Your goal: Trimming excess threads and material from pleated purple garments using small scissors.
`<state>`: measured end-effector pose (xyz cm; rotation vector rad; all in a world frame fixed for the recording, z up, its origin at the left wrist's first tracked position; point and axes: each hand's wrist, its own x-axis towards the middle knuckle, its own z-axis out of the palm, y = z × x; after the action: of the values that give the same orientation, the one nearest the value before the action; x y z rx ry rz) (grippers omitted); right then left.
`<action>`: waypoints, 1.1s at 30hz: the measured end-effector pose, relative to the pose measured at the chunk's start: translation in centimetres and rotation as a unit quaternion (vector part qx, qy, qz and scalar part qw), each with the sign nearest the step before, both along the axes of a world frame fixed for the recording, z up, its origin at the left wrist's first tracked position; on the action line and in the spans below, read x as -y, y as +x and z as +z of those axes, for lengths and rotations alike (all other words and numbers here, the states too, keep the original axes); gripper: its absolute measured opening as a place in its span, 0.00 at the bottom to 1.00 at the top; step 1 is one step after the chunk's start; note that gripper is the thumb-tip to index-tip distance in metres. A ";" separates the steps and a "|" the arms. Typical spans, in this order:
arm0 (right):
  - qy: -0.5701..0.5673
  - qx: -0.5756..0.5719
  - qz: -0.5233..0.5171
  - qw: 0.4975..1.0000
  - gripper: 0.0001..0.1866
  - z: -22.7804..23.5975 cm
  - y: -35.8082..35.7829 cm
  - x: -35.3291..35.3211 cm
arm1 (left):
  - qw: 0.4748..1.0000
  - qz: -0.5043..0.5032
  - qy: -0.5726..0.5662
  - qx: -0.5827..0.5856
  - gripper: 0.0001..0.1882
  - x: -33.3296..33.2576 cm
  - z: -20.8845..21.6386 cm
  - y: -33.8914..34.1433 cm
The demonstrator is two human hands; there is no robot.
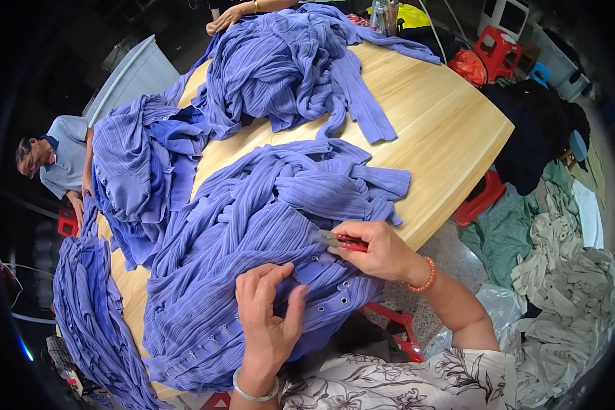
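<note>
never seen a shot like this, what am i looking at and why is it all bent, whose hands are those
There is one picture, taken by a wide fisheye camera worn on a person's head and looking down, which is why straight edges curve. No machine here: the two arms coming in from below are the wearer's own. The left hand presses down a purple ribbed garment, by a strip set with metal eyelets. The right hand holds small red-handled snips at the cloth. More purple garments are piled on the wooden table. Another person stands at the left, and someone else's hand shows at the far end.
</note>
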<state>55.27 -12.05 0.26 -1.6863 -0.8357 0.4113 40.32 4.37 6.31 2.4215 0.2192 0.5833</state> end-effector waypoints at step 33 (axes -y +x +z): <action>0.141 -0.211 0.053 0.966 0.05 0.7 0.4 -0.4 | 0.998 -0.026 0.018 0.054 0.10 -0.4 0.0 3.0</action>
<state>55.68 -11.63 0.96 -1.2332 -0.6323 0.6653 43.30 4.72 6.34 2.4140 0.1004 0.6969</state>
